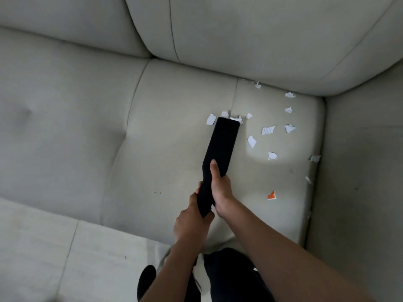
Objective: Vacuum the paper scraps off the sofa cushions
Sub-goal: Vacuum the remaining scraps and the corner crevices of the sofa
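Both hands hold the black vacuum (pixel 223 138) in the middle of the frame. The right hand (pixel 220 190) is wrapped round the thin part, with its thumb lying flat on top. The left hand (pixel 188 221) is just below it and grips the very end of the vacuum. The wide flat end points up the frame and sits on the seat cushion (pixel 170 118). Its tip touches a few white paper scraps (pixel 211 119) that lie along a seam in the cushion. More white scraps (pixel 267 130) are spread out to the right of the vacuum, some near it and some far off by the right edge of the cushion. A few small ones (pixel 257 85) lie right up against the back cushion (pixel 239 29) in the upper right. One orange scrap (pixel 271 195) lies alone, to the right of the hands. The left part of the sofa has no scraps that can be seen. Dark clothes (pixel 229 275) show at the bottom of the frame, between the two arms.
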